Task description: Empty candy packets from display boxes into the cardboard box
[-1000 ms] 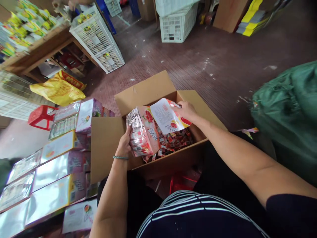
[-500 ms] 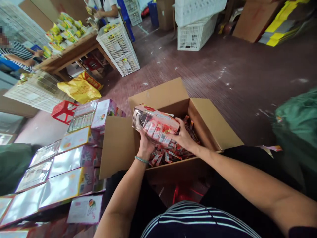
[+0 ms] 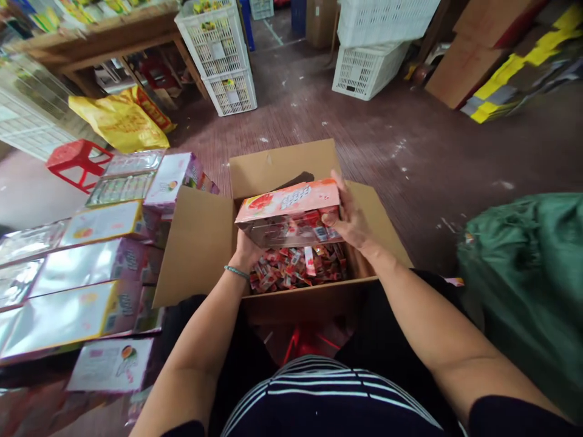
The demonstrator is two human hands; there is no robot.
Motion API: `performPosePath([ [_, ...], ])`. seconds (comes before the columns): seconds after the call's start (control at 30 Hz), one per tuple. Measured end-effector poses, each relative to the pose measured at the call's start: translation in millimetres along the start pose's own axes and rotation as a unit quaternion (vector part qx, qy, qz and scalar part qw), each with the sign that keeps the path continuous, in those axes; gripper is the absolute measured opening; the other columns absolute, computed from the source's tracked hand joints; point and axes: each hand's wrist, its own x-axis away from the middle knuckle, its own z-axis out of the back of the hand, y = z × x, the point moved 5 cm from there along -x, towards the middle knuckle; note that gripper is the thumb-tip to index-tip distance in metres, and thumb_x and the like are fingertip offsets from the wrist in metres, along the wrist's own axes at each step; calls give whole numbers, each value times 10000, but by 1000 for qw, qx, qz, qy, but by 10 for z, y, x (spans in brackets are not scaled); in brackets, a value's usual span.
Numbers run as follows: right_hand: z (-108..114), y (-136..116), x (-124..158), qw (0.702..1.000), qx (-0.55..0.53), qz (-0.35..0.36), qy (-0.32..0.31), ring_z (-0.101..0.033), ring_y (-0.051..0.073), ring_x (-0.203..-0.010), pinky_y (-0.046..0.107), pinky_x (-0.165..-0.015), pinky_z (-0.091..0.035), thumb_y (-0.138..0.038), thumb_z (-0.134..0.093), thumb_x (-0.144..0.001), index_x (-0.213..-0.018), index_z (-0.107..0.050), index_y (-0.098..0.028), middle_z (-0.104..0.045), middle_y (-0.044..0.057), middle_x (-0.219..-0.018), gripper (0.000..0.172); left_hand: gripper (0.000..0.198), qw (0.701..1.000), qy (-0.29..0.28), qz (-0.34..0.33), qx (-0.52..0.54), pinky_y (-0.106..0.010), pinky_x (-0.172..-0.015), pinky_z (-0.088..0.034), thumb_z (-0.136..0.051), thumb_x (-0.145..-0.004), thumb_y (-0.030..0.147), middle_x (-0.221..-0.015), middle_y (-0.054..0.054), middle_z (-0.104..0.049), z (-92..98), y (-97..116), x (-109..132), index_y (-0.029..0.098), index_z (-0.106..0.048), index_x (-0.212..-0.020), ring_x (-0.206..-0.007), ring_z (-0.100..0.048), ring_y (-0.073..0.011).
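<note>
A pink box [image 3: 291, 203] with a clear window and a grapefruit picture is held over an open cardboard carton [image 3: 191, 249]. Small red and white sachets show through its window. My left hand [image 3: 248, 246], below a beaded bracelet, grips the box's left end from beneath, its fingers mostly hidden. My right hand [image 3: 350, 218] clasps the right end, thumb on the window side and fingers at the top edge. Many loose red sachets [image 3: 286, 267] lie inside the carton, under the box.
Stacked display boxes [image 3: 77, 261] stand at the left, near a red stool [image 3: 79, 161] and a yellow sack [image 3: 122, 118]. White crates [image 3: 228, 85] and a wooden table [image 3: 104, 36] are further back. A green sack [image 3: 523, 285] lies at the right.
The pink box has turned so its printed pink side faces up and it sits more level. My right hand has shifted to its right end. The view has swung, too.
</note>
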Motion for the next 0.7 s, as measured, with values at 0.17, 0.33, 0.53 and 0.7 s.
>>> performPosePath([
  [0.17, 57, -26, -58, 1000, -13, -18, -6, -504, 317, -1428, 462, -1195, -458, -879, -437, -966, -1682, -313, -281, -507, 101, -1566, 941, 541, 995, -37, -87, -10, -435, -968, -593, -578, -982, 591, -1230, -115, -772, -154, 139, 62, 206, -685, -1348, -1134, -725, -297],
  [0.33, 80, 69, -63, 999, -35, -8, 8, -458, 289, -1473, 441, -1249, -400, -757, -384, -1047, -1677, -330, -244, -487, 86, -1585, 814, 546, 997, -18, -75, -30, -440, -959, -600, -588, -965, 628, -1200, -106, -779, -168, 121, 133, 214, -715, -1297, -1145, -717, -314],
  [0.53, 15, 180, -53, 999, -48, -26, -6, -426, 258, -1495, 458, -1262, -377, -589, -404, -1101, -1674, -325, -287, -480, 49, -1594, 652, 510, 998, -26, -31, -43, -460, -930, -610, -513, -1000, 606, -1014, -105, -797, -111, 63, 178, 191, -738, -1193, -1063, -737, -316],
  [0.7, 65, 257, -40, 995, -95, 19, 39, -416, 256, -1501, 463, -1284, -324, -659, -365, -1090, -1655, -360, -280, -443, 52, -1622, 680, 538, 996, -50, -30, -64, -433, -896, -611, -447, -1022, 630, -1022, -100, -787, -130, 119, 203, 206, -727, -1197, -977, -750, -285],
])
